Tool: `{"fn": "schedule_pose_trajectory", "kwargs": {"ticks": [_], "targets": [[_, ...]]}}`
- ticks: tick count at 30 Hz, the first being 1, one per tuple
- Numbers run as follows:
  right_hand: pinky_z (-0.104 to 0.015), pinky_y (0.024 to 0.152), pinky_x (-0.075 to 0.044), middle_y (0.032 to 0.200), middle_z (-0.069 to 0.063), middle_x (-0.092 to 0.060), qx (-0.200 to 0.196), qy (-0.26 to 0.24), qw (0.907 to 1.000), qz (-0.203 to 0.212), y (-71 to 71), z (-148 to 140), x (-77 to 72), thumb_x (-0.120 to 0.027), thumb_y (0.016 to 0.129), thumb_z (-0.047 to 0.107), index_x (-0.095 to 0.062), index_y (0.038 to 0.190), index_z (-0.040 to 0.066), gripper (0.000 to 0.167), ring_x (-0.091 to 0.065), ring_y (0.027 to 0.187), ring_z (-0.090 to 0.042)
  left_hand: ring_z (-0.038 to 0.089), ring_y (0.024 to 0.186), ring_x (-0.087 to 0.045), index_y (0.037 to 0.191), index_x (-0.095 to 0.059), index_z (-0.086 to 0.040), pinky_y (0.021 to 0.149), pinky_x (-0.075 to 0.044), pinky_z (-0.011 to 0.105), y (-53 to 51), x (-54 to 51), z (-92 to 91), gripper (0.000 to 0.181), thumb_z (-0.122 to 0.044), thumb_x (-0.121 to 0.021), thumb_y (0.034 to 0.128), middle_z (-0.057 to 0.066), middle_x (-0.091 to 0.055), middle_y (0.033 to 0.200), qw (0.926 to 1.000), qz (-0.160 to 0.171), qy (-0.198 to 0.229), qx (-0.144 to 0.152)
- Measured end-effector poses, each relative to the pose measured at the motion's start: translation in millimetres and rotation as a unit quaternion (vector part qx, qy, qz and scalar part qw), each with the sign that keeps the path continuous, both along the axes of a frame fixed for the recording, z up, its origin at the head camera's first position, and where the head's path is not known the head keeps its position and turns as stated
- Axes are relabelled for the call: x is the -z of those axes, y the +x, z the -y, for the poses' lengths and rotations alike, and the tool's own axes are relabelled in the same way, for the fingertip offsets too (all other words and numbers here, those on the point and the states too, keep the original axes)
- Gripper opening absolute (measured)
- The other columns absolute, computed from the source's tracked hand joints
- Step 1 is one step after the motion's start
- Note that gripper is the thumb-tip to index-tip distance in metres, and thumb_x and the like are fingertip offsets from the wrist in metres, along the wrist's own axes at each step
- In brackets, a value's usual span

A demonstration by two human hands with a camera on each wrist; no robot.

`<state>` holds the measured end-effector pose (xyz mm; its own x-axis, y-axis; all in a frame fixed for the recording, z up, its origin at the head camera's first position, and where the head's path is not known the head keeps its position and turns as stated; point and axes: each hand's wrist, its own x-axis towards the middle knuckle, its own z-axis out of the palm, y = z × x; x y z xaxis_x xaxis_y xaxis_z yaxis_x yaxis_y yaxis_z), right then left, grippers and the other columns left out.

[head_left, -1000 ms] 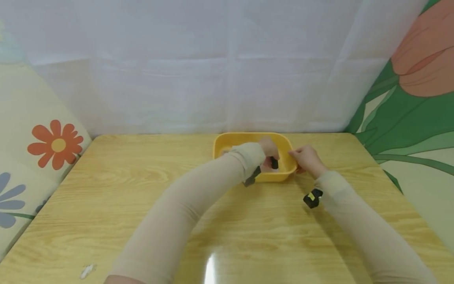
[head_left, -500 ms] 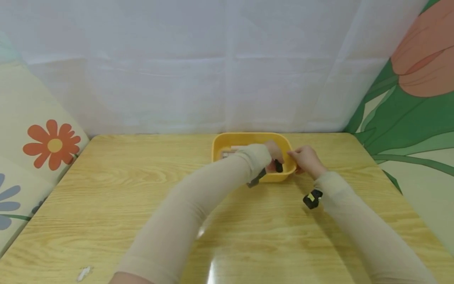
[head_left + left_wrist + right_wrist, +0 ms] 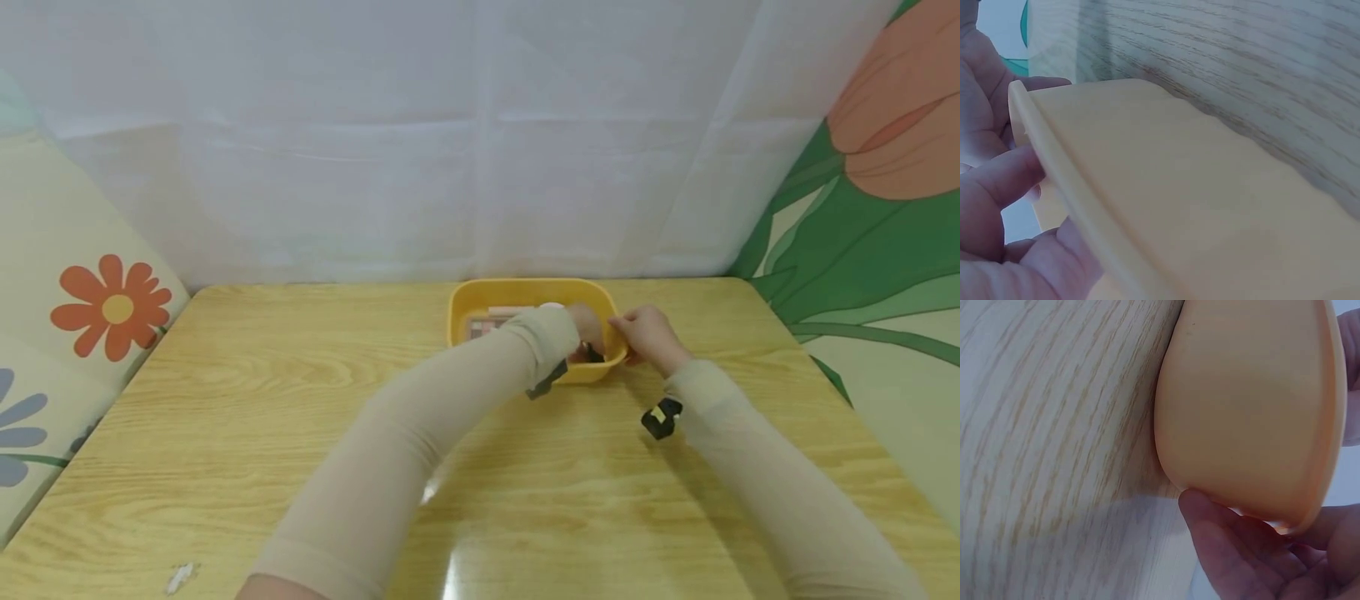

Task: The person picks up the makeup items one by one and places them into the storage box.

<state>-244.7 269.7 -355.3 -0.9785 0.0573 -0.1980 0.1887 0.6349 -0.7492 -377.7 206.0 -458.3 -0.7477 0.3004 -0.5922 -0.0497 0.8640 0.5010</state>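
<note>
A yellow plastic basin (image 3: pixel 525 287) stands at the back of the table, right of its middle. My left hand (image 3: pixel 587 323) reaches down into its right end and appears to hold a small black object (image 3: pixel 594 354). In the left wrist view, the fingertips of my left hand (image 3: pixel 1010 194) are hidden behind the basin's rim. My right hand (image 3: pixel 651 336) pinches the basin's right end, thumb at the rim and fingers against the outer wall. Inside the basin lie a checked pinkish palette-like item (image 3: pixel 480 327), a pale pink bar (image 3: pixel 504 311) and a white rounded thing (image 3: pixel 552 306).
The wood-grain table (image 3: pixel 225 417) has a small white mark or scrap (image 3: pixel 180 577) near its front left. A white cloth (image 3: pixel 337 167) hangs behind the table. Flower-painted panels (image 3: pixel 112 308) flank it. My left forearm covers part of the basin's front side.
My left hand has moved slightly right and lower into the basin, the black object moving with it. More of the palette-like item and the pink bar shows. My right hand stays on the rim.
</note>
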Motion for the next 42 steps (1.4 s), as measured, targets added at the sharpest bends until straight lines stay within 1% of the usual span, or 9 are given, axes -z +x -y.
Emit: {"fn": "schedule_pose_trajectory", "kwargs": {"ticks": [9, 13, 17, 19, 24, 27, 32, 38, 42], "targets": [[-0.030, 0.048, -0.056, 0.069, -0.007, -0.060, 0.000, 0.003, 1.0000, 0.004, -3.2, -0.9, -1.1, -0.049, 0.101, 0.013, -0.059, 0.106, -0.022, 0.036, -0.056, 0.046, -0.010, 0.019, 0.069, -0.068, 0.092, -0.071, -0.006, 0.060, -0.056, 0.026, 13.7, -24.9, 11.9, 0.015, -0.015, -0.078, 0.0824, 0.008, -0.071, 0.082, 0.9996, 0.020, 0.003, -0.022], [-0.031, 0.049, -0.057, 0.069, -0.007, -0.059, 0.002, 0.001, 1.0000, 0.005, -4.9, -2.3, 0.8, -0.049, 0.101, 0.013, -0.059, 0.107, -0.021, 0.036, -0.057, 0.047, -0.011, 0.022, 0.063, -0.067, 0.087, -0.068, -0.003, 0.054, -0.056, 0.030, 0.2, -9.9, 11.7, 0.015, -0.017, -0.075, 0.0850, 0.011, -0.070, 0.077, 0.9984, 0.028, 0.015, -0.046], [-0.031, 0.048, -0.056, 0.068, -0.007, -0.058, 0.002, 0.000, 1.0000, 0.004, -6.3, -3.6, 3.1, -0.048, 0.101, 0.013, -0.058, 0.109, -0.022, 0.037, -0.057, 0.046, -0.011, 0.024, 0.063, -0.069, 0.091, -0.067, -0.004, 0.053, -0.057, 0.032, -2.3, -12.7, 23.9, 0.020, -0.022, -0.073, 0.0872, 0.012, -0.071, 0.078, 0.9984, 0.032, 0.014, -0.045], [-0.030, 0.047, -0.056, 0.066, -0.006, -0.057, 0.002, 0.001, 1.0000, 0.001, -7.0, -4.3, 3.6, -0.048, 0.101, 0.012, -0.057, 0.110, -0.023, 0.037, -0.056, 0.045, -0.011, 0.024, 0.065, -0.069, 0.096, -0.066, -0.004, 0.054, -0.058, 0.032, 7.6, -27.6, 38.6, 0.020, -0.021, -0.071, 0.0880, 0.012, -0.071, 0.080, 0.9983, 0.029, 0.027, -0.042], [-0.030, 0.048, -0.056, 0.064, -0.004, -0.056, 0.002, 0.000, 1.0000, -0.006, -9.0, -8.1, 4.5, -0.047, 0.101, 0.014, -0.056, 0.110, -0.023, 0.038, -0.056, 0.046, -0.011, 0.031, 0.081, -0.069, 0.104, -0.065, 0.002, 0.070, -0.059, 0.034, 68.6, -102.1, 90.9, 0.019, -0.008, -0.067, 0.0880, 0.021, -0.068, 0.093, 0.9869, 0.041, 0.136, -0.075], [-0.032, 0.050, -0.057, 0.065, -0.003, -0.056, 0.003, -0.009, 1.0000, -0.003, -8.9, -11.2, 5.1, -0.047, 0.102, 0.016, -0.055, 0.113, -0.022, 0.040, -0.057, 0.049, -0.011, 0.035, 0.097, -0.066, 0.113, -0.061, 0.004, 0.083, -0.057, 0.035, 96.9, -130.0, 110.0, 0.024, -0.005, -0.064, 0.0909, 0.026, -0.066, 0.106, 0.9787, 0.031, 0.181, -0.091], [-0.034, 0.055, -0.059, 0.065, 0.000, -0.059, 0.003, -0.039, 0.9992, 0.006, -8.4, -15.9, 6.6, -0.046, 0.102, 0.018, -0.052, 0.117, -0.022, 0.043, -0.059, 0.054, -0.010, 0.037, 0.102, -0.065, 0.122, -0.056, 0.004, 0.088, -0.055, 0.038, 104.0, -135.3, 123.6, 0.031, -0.010, -0.062, 0.0944, 0.027, -0.063, 0.116, 0.9783, 0.013, 0.195, -0.069], [-0.033, 0.059, -0.059, 0.075, -0.004, -0.061, 0.014, -0.043, 0.9990, 0.000, -9.4, -17.0, 6.1, -0.044, 0.103, 0.024, -0.054, 0.114, -0.020, 0.046, -0.059, 0.061, -0.007, 0.019, 0.071, -0.060, 0.116, -0.060, 0.009, 0.083, -0.056, 0.034, 102.3, -130.1, 136.3, 0.031, -0.014, -0.061, 0.0953, 0.023, -0.063, 0.117, 0.9730, -0.031, 0.224, -0.048], [-0.034, 0.066, -0.059, 0.096, -0.021, -0.062, 0.027, -0.016, 0.9994, -0.013, -7.6, -13.6, 1.2, -0.041, 0.104, 0.029, -0.050, 0.125, -0.019, 0.054, -0.061, 0.076, -0.016, 0.023, 0.097, -0.060, 0.129, -0.052, 0.012, 0.097, -0.049, 0.038, 107.3, -132.5, 148.4, 0.042, -0.016, -0.058, 0.0975, 0.022, -0.054, 0.132, 0.9629, -0.065, 0.259, -0.042]]}}
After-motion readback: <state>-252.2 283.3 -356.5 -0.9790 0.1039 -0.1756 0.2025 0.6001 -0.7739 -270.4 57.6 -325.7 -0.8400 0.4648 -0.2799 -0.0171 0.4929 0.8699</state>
